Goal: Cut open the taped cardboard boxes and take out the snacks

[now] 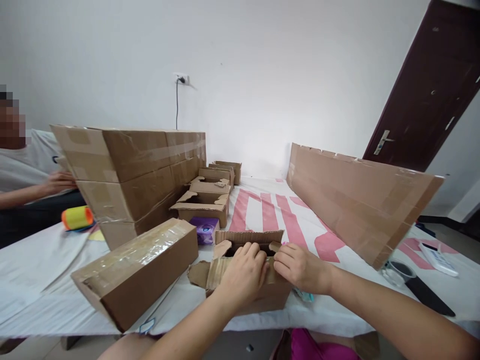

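Observation:
A small cardboard box [258, 302] stands in front of me with its top open and its far flap raised. My left hand [245, 270] has its fingers curled over the near top edge, the fingertips partly out of sight. Closed on the right end of that same edge is my right hand [302, 267], its thumb and fingers pressed together there. To the left of the box, a torn side flap [198, 274] sticks out. Just behind the box lies a purple packet [205, 230]. What the box contains is hidden by my hands.
On the left lies a long taped box [138, 267], beside a taped wall of stacked boxes [142, 170]. Several open boxes [204, 200] line that wall. A large cardboard panel [356, 195] stands right, near a tape roll [403, 270]. A person [30, 170] sits far left near a yellow spool [78, 218].

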Motion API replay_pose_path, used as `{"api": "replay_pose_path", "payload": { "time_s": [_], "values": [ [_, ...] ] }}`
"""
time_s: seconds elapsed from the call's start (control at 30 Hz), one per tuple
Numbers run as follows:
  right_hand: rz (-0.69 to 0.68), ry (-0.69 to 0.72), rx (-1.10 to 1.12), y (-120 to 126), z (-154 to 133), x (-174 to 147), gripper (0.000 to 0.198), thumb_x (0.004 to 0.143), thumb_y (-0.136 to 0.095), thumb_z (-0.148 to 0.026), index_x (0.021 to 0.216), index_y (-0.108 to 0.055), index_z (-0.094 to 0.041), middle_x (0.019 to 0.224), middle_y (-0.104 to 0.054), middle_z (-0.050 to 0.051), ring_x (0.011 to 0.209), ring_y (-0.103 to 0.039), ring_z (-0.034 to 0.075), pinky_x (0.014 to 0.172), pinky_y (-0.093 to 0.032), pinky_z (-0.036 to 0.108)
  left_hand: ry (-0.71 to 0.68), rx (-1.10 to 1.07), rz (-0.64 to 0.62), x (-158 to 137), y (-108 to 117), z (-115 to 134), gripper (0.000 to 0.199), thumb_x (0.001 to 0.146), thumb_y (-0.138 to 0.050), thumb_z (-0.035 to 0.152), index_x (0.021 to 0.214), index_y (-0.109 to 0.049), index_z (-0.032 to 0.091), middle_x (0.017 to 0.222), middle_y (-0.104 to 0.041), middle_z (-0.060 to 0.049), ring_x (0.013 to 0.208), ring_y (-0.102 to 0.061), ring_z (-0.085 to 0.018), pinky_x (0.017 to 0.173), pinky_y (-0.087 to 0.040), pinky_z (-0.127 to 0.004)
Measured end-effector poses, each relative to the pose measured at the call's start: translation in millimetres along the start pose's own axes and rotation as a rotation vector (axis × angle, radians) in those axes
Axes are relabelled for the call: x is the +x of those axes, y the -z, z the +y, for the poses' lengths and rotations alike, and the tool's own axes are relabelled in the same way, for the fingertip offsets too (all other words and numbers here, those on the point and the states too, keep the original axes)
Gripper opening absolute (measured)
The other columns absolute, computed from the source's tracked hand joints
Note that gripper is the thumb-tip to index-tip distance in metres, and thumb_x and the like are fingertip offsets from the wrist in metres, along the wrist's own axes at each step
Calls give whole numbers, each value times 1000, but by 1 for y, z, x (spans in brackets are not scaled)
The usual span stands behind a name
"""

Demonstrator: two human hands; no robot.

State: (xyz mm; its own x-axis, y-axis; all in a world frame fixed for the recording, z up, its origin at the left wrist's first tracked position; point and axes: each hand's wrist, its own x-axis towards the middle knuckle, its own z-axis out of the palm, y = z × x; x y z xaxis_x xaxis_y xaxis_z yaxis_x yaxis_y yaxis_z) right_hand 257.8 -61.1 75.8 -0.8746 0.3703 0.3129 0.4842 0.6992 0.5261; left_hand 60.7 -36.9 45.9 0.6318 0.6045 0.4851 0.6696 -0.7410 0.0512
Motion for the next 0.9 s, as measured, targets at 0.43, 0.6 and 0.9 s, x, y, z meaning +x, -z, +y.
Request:
{"api": "replay_pose_path", "payload": {
  "time_s": [0.43,0.6,0.9],
  "values": [
    [184,-223,356,-17,-2,-23,19,84,-35,-4,83,-46,-19,79,-54,6,75,-45,20,68,-43,33,-61,-20,32,-6,3,0,19,96,-40,23,92,-58,19,89,-58,-6,84,-52,-23,75,-45,-38],
    [208,-305,451,-18,-3,-34,18,85,-34,-4,84,-43,-20,79,-52,5,73,-45,19,67,-42,33,-70,-1,45,-5,2,2,18,95,-42,24,93,-59,19,89,-58,-5,84,-52,-23,74,-45,-38],
    [149,-287,352,-1,-12,-51,21,84,-33,-2,82,-46,-19,77,-54,5,72,-44,18,66,-40,32,-80,16,56,-7,0,3,18,95,-42,23,92,-59,19,87,-58,-5,82,-52,-23,72,-43,-37]
  ]
}}
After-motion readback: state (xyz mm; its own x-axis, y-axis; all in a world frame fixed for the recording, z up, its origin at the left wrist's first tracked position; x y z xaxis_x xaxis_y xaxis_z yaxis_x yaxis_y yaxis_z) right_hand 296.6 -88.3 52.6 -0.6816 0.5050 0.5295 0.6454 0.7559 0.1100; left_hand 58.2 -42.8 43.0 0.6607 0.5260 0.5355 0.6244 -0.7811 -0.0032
